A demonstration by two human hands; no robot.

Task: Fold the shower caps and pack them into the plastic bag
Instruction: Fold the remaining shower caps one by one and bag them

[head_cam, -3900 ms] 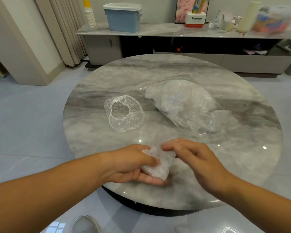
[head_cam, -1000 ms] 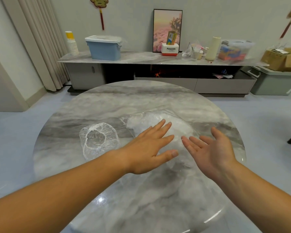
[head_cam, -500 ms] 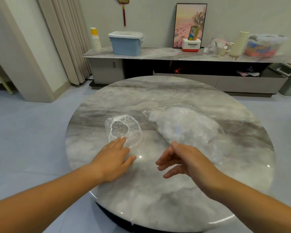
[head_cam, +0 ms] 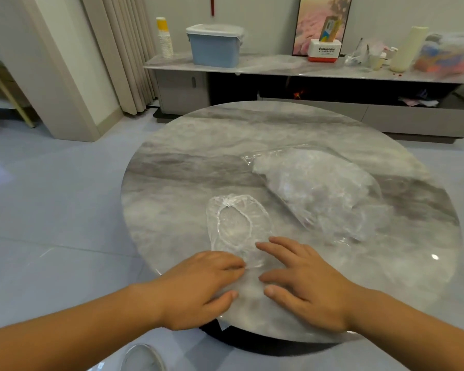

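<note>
A clear shower cap lies spread on the round marble table, its elastic opening facing up. My left hand lies flat at the cap's near edge, fingertips touching the plastic. My right hand lies flat beside it, fingers spread and reaching the cap's near right edge. To the right, farther back, lies a clear plastic bag stuffed with folded caps.
Behind the table runs a long low sideboard with a blue lidded bin, stacked paper cups, a white-and-red box and other clutter. Curtains hang at the left. The table's near edge is under my wrists.
Both hands left the bag and came to the loose cap. Since half a second ago the cap has slid nearer, and both hands now lie on its near edge.
</note>
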